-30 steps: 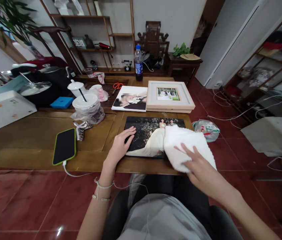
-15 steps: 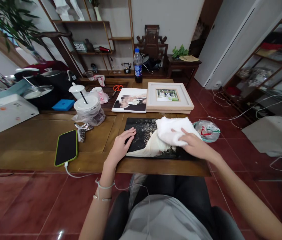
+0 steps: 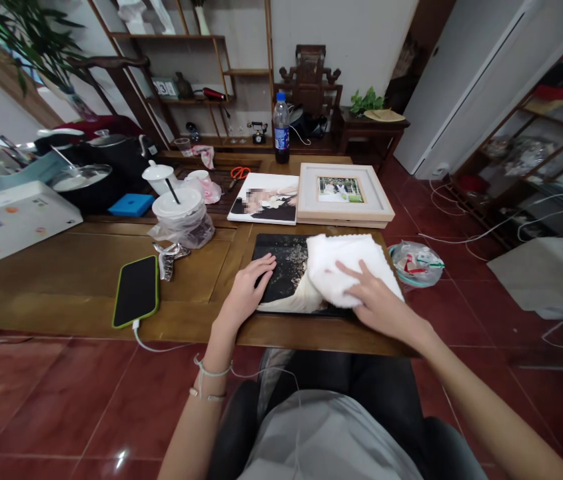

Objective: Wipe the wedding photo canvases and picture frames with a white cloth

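Note:
A dark photo panel [image 3: 281, 273] with a pale dress-like shape lies flat at the table's front edge, light speckles across its upper middle. Over its right part is spread a white towel [image 3: 346, 257], hiding much of the picture. My right hand [image 3: 374, 300] rests on the towel's lower edge, fingers spread and pressing on the cloth. My left hand [image 3: 251, 283] lies on the panel's left edge, fingers stretched out and holding nothing.
Behind the panel are a white-edged photo print [image 3: 264, 200] and a pale wooden picture frame [image 3: 346, 197]. A bottle [image 3: 282, 130] stands farther back. Left are a phone [image 3: 136, 291] on a cable, a lidded cup [image 3: 178, 207] and orange-handled scissors [image 3: 238, 175]. A bag-lined bin [image 3: 416, 265] is at right.
The towel is spread wider and lower, covering more of the pale dress shape. My right hand has shifted slightly down with its fingers farther apart. My left hand stays on the panel's edge.

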### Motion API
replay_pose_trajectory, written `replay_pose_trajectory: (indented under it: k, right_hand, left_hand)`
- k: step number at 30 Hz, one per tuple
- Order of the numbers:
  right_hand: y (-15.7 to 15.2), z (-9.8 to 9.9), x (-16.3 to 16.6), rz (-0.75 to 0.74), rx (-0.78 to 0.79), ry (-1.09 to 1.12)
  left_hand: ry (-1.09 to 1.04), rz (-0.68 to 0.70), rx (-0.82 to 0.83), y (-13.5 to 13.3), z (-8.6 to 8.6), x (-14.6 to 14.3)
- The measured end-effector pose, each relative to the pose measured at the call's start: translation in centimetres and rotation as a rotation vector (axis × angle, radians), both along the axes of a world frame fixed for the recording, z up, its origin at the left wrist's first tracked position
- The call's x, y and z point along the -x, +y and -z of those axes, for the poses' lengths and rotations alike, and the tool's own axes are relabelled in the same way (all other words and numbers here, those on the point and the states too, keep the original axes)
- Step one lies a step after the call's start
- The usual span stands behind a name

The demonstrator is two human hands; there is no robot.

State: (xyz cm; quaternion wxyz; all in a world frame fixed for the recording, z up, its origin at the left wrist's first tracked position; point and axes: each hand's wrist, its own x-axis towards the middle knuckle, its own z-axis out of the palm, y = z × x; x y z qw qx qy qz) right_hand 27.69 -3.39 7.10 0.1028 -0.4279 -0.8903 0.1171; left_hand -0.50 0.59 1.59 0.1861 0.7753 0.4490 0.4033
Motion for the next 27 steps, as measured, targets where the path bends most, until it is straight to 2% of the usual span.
replay_pose_trajectory:
  k: [4,7,10,15,19,23,27]
  right_hand:
    - [-4.8,-1.2,1.6,-0.186,0.149,0.006]
    - [-5.4,-1.8,1.8,-0.276,0.201,0.008]
    - [-3.2,-1.6,1.3,-0.208,0.188,0.025]
    - [3.7,0.0,0.3,-0.004,0.046,0.038]
    - [8.1,1.0,0.4,0.053,-0.067,-0.008]
    - [8.4,1.1,0.7,0.050,-0.122,-0.045]
    - [5.0,0.6,1.1,0.052,-0.096,-0.059]
  left_hand:
    - [0.019,0.002,0.003,-0.1,-0.2,0.0]
    - [0.026,0.010,0.008,-0.1,-0.3,0.0]
    - [0.012,0.017,0.014,-0.1,-0.1,0.1]
    - [-0.003,0.024,0.012,0.1,0.1,0.2]
    - [0.009,0.028,0.010,0.1,0.2,0.2]
    - [0.005,0.029,0.010,0.1,0.2,0.3]
    - [0.003,0.021,0.014,0.1,0.1,0.2]
